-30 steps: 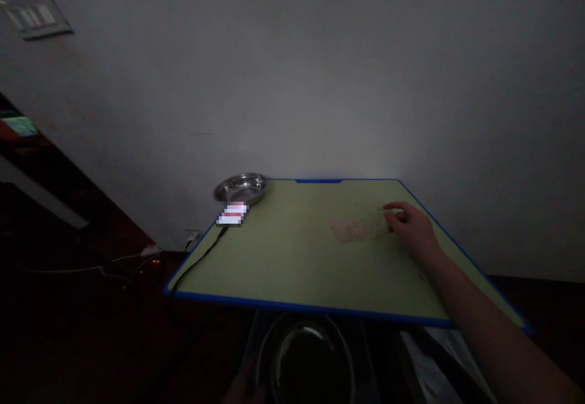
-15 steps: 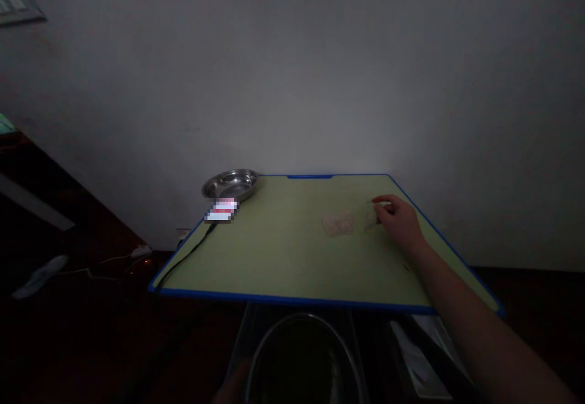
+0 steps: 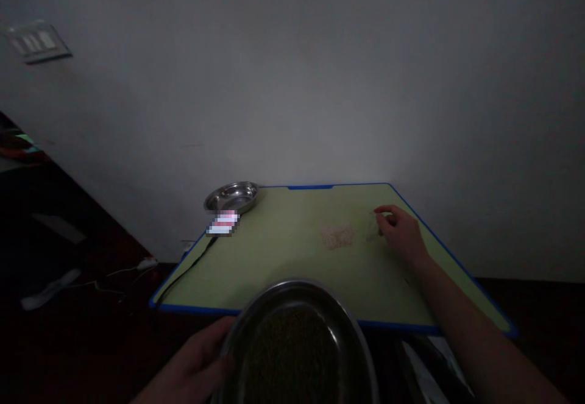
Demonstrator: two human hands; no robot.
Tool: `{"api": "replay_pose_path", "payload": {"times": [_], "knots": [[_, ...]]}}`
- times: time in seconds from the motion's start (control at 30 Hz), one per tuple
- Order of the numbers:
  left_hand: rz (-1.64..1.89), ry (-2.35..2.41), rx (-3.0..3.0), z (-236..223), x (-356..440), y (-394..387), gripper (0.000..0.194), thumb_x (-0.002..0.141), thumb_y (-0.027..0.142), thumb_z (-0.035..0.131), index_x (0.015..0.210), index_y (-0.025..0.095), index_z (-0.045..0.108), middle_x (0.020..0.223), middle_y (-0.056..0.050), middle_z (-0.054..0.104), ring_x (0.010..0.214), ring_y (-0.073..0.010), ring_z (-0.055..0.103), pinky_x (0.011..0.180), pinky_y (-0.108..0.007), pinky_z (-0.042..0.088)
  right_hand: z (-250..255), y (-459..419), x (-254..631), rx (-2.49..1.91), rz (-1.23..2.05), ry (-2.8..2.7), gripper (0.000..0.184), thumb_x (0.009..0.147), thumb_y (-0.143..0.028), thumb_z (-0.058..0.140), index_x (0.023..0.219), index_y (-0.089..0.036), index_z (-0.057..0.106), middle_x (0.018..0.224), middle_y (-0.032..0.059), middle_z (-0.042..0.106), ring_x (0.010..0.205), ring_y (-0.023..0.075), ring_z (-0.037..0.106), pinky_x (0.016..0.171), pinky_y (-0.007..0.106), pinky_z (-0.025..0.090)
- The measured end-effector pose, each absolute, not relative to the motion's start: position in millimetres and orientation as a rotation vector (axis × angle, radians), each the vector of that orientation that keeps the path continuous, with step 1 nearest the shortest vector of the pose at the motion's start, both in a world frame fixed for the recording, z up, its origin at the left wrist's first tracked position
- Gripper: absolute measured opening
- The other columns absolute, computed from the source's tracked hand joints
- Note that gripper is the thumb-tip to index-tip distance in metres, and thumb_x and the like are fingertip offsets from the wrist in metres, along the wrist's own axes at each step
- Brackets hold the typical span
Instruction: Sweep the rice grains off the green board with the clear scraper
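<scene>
My left hand (image 3: 201, 358) grips the left rim of a round metal bowl (image 3: 351, 325), which hangs at the table's front edge. Inside the bowl lies a layer of small dark greenish grains (image 3: 292, 355). Over the right half of the table, my right hand (image 3: 400, 230) pinches a small clear plastic bag (image 3: 373, 226) between thumb and fingertips. The bag is thin and hard to make out; whether anything is in it I cannot tell. Just left of it a flat patch of pale pinkish grains (image 3: 337, 236) lies on the tabletop; whether they are wrapped is unclear.
The light green table (image 3: 274, 251) has a blue edge and stands against a grey wall. At its back left sits another metal bowl (image 3: 233, 197), beside a lit, blurred-out screen (image 3: 222, 222) with a black cable (image 3: 187, 270). White wires lie on the floor at left.
My left hand has lifted the bowl of grains from below the table to its front edge. My right hand stays by the patch, still pinching the bag. The view has tilted slightly.
</scene>
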State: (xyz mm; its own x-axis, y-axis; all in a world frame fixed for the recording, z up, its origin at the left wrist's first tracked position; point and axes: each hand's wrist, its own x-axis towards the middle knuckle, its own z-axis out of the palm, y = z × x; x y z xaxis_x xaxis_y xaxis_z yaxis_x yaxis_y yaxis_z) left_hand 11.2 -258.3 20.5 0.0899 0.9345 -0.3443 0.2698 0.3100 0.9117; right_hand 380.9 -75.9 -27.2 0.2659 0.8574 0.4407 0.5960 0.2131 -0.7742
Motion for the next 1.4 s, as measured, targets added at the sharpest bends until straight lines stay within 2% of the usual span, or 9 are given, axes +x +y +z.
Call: {"api": "replay_pose_path", "payload": {"times": [0.07,0.17,0.5,0.73,0.93,1.07,1.13,1.3,1.4], "knots": [[0.691,1.469,1.182,30,11,-242,0.052,0.072,0.051,0.065,0.117,0.024,0.06,0.08,-0.005,0.074,0.067,-0.021,0.069,0.056,-0.028,0.058,-28,-75,381,-1.489,0.31,-1.437,0.027,0.076,-0.035,0.049,0.089,-0.017,0.064,0.049,-0.002,0.055,0.047,0.0169,0.054,0.052,0.027,0.039],[0.665,1.524,1.2,38,8,-208,0.06,0.075,0.05,0.061,0.125,0.021,0.048,0.056,0.0,0.067,0.036,-0.0148,0.057,0.032,-0.021,0.043,-29,-76,380,-1.505,0.31,-1.455,0.027,0.077,-0.036,0.048,0.089,-0.018,0.064,0.049,-0.0024,0.054,0.046,0.0169,0.053,0.052,0.028,0.038],[1.008,1.564,1.251,30,22,-37,0.03,0.076,0.019,0.048,0.105,0.013,0.05,0.045,0.001,0.059,0.04,-0.0166,0.058,0.041,-0.025,0.05,-29,-78,373,-1.556,0.334,-1.537,0.033,0.078,-0.041,0.044,0.09,-0.017,0.064,0.046,-0.0045,0.049,0.044,0.0163,0.048,0.048,0.027,0.036],[1.022,1.56,1.125,8,43,31,0.036,0.083,0.016,0.044,0.118,0.009,0.043,0.048,0.0,0.06,0.042,-0.0192,0.061,0.043,-0.029,0.052,-31,-76,373,-1.605,0.325,-1.532,0.035,0.079,-0.043,0.043,0.089,-0.017,0.064,0.046,-0.0052,0.046,0.044,0.0165,0.048,0.045,0.027,0.036],[1.031,1.495,1.044,4,53,26,0.034,0.087,0.022,0.048,0.119,0.01,0.045,0.059,-0.002,0.063,0.047,-0.0155,0.062,0.051,-0.028,0.055,-31,-78,374,-1.66,0.335,-1.556,0.038,0.079,-0.046,0.043,0.092,-0.019,0.065,0.05,-0.0023,0.056,0.046,0.0188,0.054,0.046,0.028,0.04],[1.014,1.353,0.961,6,40,-11,0.059,0.084,0.041,0.058,0.13,0.015,0.033,0.075,-0.006,0.067,0.055,-0.0177,0.066,0.057,-0.034,0.057,-31,-79,377,-1.695,0.329,-1.521,0.039,0.076,-0.051,0.045,0.089,-0.021,0.067,0.05,-0.0005,0.061,0.045,0.0209,0.058,0.045,0.03,0.043],[1.001,1.331,0.906,8,19,-33,0.058,0.081,0.048,0.059,0.126,0.018,0.037,0.073,-0.004,0.067,0.053,-0.0178,0.065,0.053,-0.033,0.055,-31,-79,379,-1.713,0.304,-1.466,0.037,0.075,-0.052,0.046,0.087,-0.024,0.067,0.052,0.0006,0.064,0.046,0.0221,0.059,0.044,0.031,0.044],[1.246,1.528,0.821,30,-66,-57,0.041,0.077,0.047,0.059,0.105,0.019,0.048,0.056,0.006,0.054,0.037,-0.008,0.048,0.036,-0.017,0.034,-26,-79,381,-1.747,0.312,-1.379,0.039,0.069,-0.055,0.049,0.087,-0.025,0.067,0.061,0.0037,0.07,0.048,0.0242,0.061,0.044,0.034,0.046],[1.341,1.724,0.827,45,-107,-42,0.037,0.077,0.046,0.054,0.102,0.019,0.046,0.048,0.01,0.045,0.032,-0.0071,0.038,0.033,-0.017,0.027,-24,-80,380,-1.759,0.331,-1.386,0.041,0.068,-0.055,0.049,0.087,-0.024,0.068,0.062,0.0042,0.07,0.049,0.0247,0.062,0.046,0.034,0.046]]}}
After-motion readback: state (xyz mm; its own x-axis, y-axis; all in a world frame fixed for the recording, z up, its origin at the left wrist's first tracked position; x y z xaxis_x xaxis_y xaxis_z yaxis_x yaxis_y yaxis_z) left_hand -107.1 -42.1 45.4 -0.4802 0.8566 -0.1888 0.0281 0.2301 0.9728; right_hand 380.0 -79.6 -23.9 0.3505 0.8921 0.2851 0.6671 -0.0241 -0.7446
